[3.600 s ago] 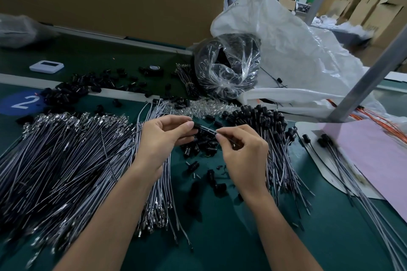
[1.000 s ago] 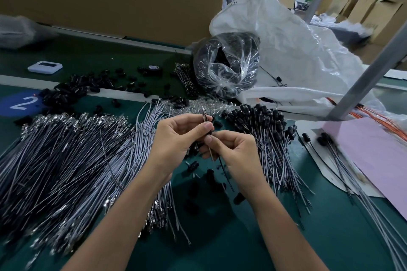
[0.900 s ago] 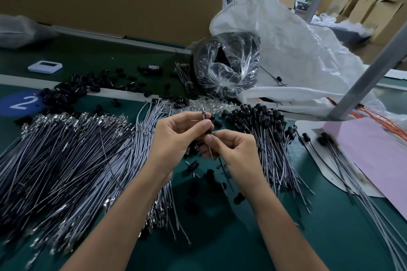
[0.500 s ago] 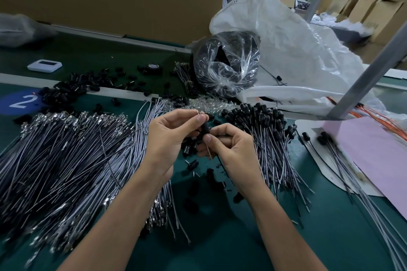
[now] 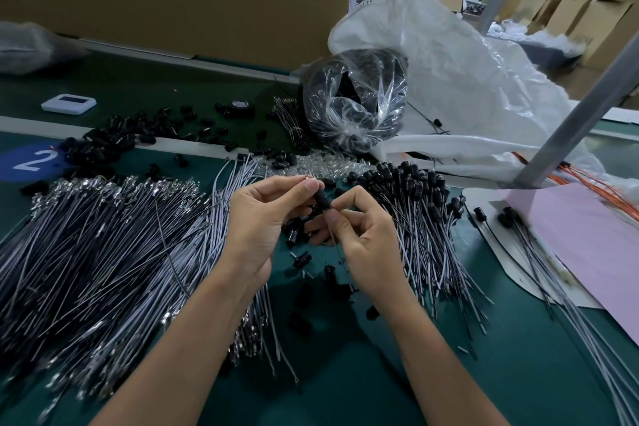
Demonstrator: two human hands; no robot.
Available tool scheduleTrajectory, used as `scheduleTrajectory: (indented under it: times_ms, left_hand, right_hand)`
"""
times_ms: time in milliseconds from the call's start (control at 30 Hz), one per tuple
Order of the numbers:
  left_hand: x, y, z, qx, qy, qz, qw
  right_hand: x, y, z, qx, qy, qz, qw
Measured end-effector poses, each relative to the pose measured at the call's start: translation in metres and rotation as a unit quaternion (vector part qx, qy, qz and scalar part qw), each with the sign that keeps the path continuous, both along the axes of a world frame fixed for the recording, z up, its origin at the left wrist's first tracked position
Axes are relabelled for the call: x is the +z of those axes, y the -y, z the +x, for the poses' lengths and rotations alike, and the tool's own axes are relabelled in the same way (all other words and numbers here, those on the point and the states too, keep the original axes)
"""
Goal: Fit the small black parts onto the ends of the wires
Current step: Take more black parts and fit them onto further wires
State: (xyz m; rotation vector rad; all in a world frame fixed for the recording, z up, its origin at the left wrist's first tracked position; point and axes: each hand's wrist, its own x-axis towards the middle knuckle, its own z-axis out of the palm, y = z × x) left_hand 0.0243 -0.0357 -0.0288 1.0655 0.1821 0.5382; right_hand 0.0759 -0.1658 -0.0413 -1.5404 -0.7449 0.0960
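Note:
My left hand (image 5: 262, 218) pinches a small black part (image 5: 321, 200) between thumb and forefinger. My right hand (image 5: 359, 235) pinches the thin wire (image 5: 334, 238) just below that part; the wire hangs down past my palm. Loose black parts (image 5: 301, 259) lie on the green table right under my hands. A big heap of bare grey wires (image 5: 103, 245) with metal ends spreads to the left. To the right lies a pile of wires with black parts on their ends (image 5: 411, 190).
More black parts (image 5: 114, 142) are scattered at the back left near a blue "2" mark (image 5: 31, 162). A clear bag of black parts (image 5: 352, 104) and a white sack (image 5: 466, 79) stand behind. Pink sheet (image 5: 594, 245) and grey post (image 5: 570, 121) at right.
The wire end stood bare above my left fingers a second ago; now the black part sits over it. My hands rose slightly and stayed close together.

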Motion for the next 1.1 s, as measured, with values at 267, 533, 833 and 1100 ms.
scheduleTrajectory:
  times_ms: [267,533,833,1100]
  left_hand:
    - [-0.0002,-0.0008,0.0002,-0.006,0.007,-0.007,1.000]
    - [0.0018,-0.0005,-0.0017,-0.012,0.018,-0.005,1.000]
    - [0.0040,0.0010,-0.0037,-0.018,0.025,0.007,1.000]
    - [0.0043,0.0019,-0.0043,-0.021,0.014,0.040,0.999]
  right_hand:
    - [-0.0006,-0.0003,-0.0003,-0.028,0.029,-0.039,0.998]
    - [-0.0011,0.0000,-0.0004,-0.043,0.042,-0.043,0.997]
    - [-0.0029,0.0001,0.0004,-0.032,0.035,-0.035,0.998]
    - [-0.0032,-0.0011,0.0010,-0.021,0.016,-0.049,0.998]
